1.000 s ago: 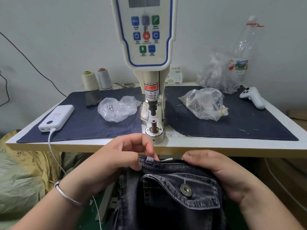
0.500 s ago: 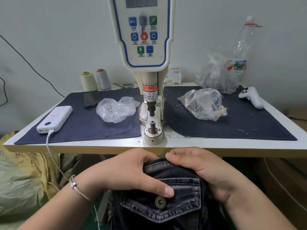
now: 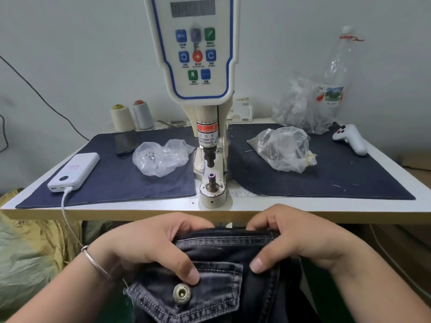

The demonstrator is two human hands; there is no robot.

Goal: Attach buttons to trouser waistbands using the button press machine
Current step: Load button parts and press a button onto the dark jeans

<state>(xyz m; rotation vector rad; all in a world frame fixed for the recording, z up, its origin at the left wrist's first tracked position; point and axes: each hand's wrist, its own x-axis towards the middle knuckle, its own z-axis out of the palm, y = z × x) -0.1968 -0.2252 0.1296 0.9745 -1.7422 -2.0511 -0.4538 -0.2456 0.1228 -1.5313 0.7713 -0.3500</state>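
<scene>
Below the white table's (image 3: 303,207) edge, left hand (image 3: 149,243) and right hand (image 3: 296,241) are gripping the dark denim waistband (image 3: 224,240), apparently readying it; next likely calls for laying it over the button press machine's (image 3: 211,145) lower die (image 3: 211,180).

The button press machine (image 3: 200,94) carries a red label (image 3: 206,128) on its column reading "WARNING", and under it "CARE OF" and "FINGER" in black. The top left key on its control panel (image 3: 197,54) says "MENU"; the other key captions are too small to read. The bottle label (image 3: 330,94) at far right is illegible.
</scene>
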